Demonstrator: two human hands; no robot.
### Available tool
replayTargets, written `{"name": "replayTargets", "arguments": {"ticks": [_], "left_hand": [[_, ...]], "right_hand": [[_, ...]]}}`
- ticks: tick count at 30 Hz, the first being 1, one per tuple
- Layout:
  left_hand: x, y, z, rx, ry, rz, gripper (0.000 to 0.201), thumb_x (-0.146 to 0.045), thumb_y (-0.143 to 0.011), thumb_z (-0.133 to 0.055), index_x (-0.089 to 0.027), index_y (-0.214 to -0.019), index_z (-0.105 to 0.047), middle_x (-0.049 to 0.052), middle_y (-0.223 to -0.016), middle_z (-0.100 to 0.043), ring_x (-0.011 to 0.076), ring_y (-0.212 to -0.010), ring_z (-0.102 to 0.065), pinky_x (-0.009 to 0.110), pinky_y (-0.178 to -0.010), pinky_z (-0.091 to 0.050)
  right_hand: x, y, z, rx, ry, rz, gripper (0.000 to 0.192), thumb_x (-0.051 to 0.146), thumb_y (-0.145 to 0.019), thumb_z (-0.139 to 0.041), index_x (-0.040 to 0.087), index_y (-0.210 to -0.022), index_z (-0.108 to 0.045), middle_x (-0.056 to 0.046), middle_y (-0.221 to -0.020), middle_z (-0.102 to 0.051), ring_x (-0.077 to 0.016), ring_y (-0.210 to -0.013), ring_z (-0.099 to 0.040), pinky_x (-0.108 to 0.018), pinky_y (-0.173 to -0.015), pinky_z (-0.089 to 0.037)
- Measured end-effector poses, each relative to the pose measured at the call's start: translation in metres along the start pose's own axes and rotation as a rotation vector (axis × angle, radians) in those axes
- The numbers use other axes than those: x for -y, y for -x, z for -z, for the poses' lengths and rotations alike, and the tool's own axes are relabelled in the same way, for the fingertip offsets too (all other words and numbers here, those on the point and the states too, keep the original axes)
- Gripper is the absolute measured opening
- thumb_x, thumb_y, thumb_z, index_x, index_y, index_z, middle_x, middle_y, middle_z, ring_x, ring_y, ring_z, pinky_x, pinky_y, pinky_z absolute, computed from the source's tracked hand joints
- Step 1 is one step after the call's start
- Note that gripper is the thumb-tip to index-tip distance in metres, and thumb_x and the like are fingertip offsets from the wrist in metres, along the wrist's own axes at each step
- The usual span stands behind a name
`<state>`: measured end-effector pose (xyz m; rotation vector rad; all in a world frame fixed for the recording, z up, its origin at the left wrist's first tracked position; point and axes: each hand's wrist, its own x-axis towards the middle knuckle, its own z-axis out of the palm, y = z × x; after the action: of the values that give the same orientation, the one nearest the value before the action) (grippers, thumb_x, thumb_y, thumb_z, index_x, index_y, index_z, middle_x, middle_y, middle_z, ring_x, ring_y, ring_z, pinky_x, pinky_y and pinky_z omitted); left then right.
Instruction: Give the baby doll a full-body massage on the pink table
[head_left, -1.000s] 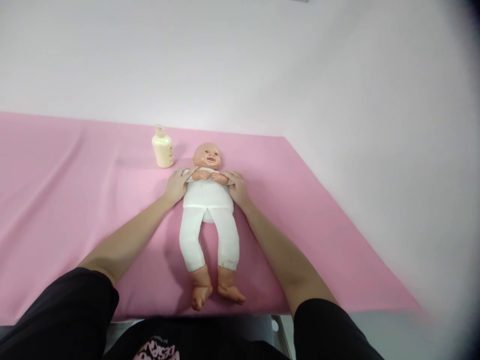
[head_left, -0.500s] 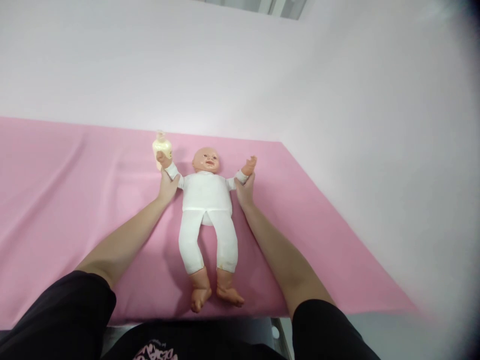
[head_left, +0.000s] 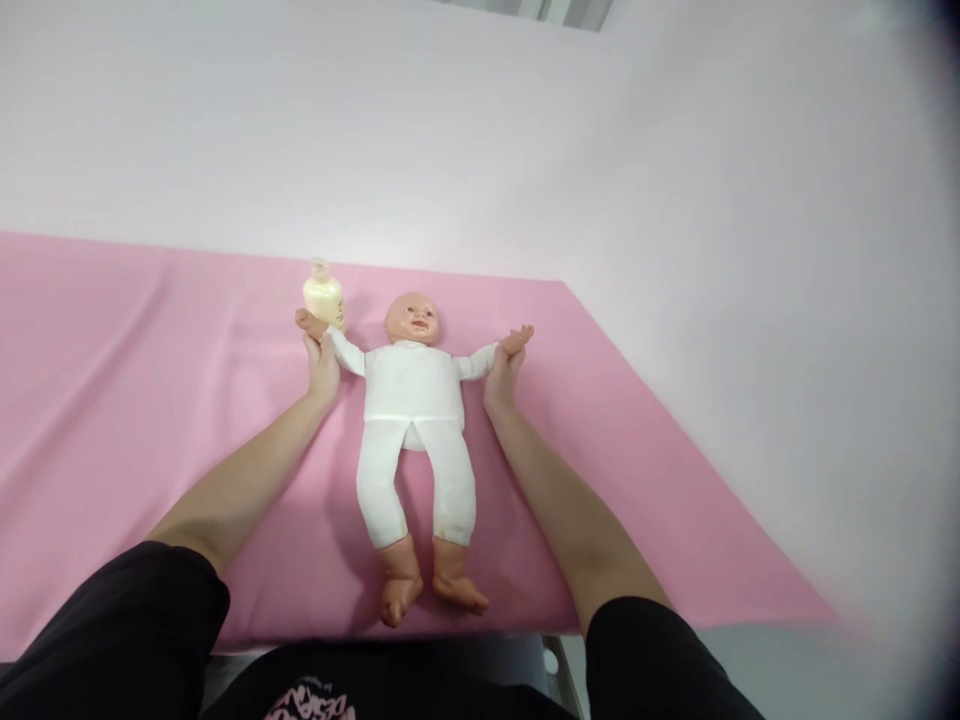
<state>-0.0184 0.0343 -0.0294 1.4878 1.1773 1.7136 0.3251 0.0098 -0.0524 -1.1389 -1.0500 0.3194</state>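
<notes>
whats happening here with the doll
A person is handling a baby doll that lies on its back on a pink sheet. The left hand grips the doll's one wrist and the right hand grips the other, with both doll arms spread out to the sides. The doll wears white clothing, and its bare feet point toward the person. A cream pump bottle stands on the sheet just behind the doll's hand on the person's left side.

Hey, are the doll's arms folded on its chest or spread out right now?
Spread out. The doll lies on its back, each wrist held out sideways by the left hand and right hand.
</notes>
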Motion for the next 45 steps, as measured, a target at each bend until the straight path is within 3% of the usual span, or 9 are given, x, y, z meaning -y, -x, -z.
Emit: {"name": "replayTargets", "arguments": {"ticks": [3,9,12,15,40,45], "left_hand": [[-0.010,0.005,-0.002,0.021,-0.035,-0.060,0.075,-0.068,-0.102,-0.043,-0.022,-0.160,-0.027,0.018,-0.165,-0.039,0.0252,-0.151,-0.044,0.043,-0.127,-0.036],[-0.014,0.013,-0.007,0.373,-0.337,-0.293,0.069,-0.058,-0.103,-0.045,-0.017,-0.159,-0.038,0.020,-0.155,-0.050,0.0326,-0.146,-0.046,0.054,-0.125,-0.033],[-0.014,0.014,-0.010,0.542,-0.512,-0.384,0.056,-0.045,-0.104,-0.047,-0.019,-0.154,-0.050,0.017,-0.144,-0.060,0.0324,-0.135,-0.054,0.055,-0.121,-0.038],[-0.017,0.015,-0.013,0.626,-0.591,-0.440,0.051,-0.033,-0.103,-0.046,-0.021,-0.152,-0.053,0.015,-0.142,-0.061,0.0310,-0.130,-0.055,0.053,-0.118,-0.040],[-0.025,0.018,-0.012,0.630,-0.609,-0.474,0.058,-0.028,-0.101,-0.041,-0.021,-0.158,-0.046,0.014,-0.145,-0.059,0.0299,-0.132,-0.053,0.050,-0.118,-0.039],[-0.023,0.018,-0.012,0.622,-0.596,-0.500,0.057,-0.030,-0.102,-0.039,-0.016,-0.157,-0.047,0.017,-0.143,-0.059,0.0310,-0.131,-0.053,0.051,-0.117,-0.040]], "right_hand": [[0.025,0.007,-0.004,0.140,-0.037,0.149,0.070,0.032,-0.096,-0.049,0.023,-0.161,-0.024,-0.013,-0.170,-0.030,-0.0222,-0.159,-0.032,-0.053,-0.131,-0.028],[0.046,0.021,-0.007,0.410,0.130,0.333,0.059,0.023,-0.090,-0.054,0.024,-0.149,-0.051,-0.012,-0.148,-0.059,-0.0268,-0.139,-0.055,-0.051,-0.123,-0.041],[0.047,0.024,-0.009,0.526,0.264,0.428,0.060,0.016,-0.084,-0.052,0.027,-0.143,-0.059,-0.009,-0.137,-0.067,-0.0284,-0.129,-0.060,-0.052,-0.118,-0.045],[0.049,0.025,-0.009,0.613,0.327,0.492,0.067,0.011,-0.078,-0.049,0.026,-0.141,-0.063,-0.008,-0.132,-0.070,-0.0290,-0.122,-0.062,-0.052,-0.114,-0.047],[0.050,0.023,-0.007,0.677,0.374,0.507,0.074,0.014,-0.077,-0.047,0.024,-0.150,-0.055,-0.009,-0.136,-0.068,-0.0311,-0.123,-0.060,-0.052,-0.111,-0.045],[0.050,0.022,-0.007,0.681,0.367,0.512,0.072,0.015,-0.079,-0.045,0.024,-0.150,-0.054,-0.008,-0.140,-0.066,-0.0309,-0.124,-0.060,-0.052,-0.111,-0.045]]}}
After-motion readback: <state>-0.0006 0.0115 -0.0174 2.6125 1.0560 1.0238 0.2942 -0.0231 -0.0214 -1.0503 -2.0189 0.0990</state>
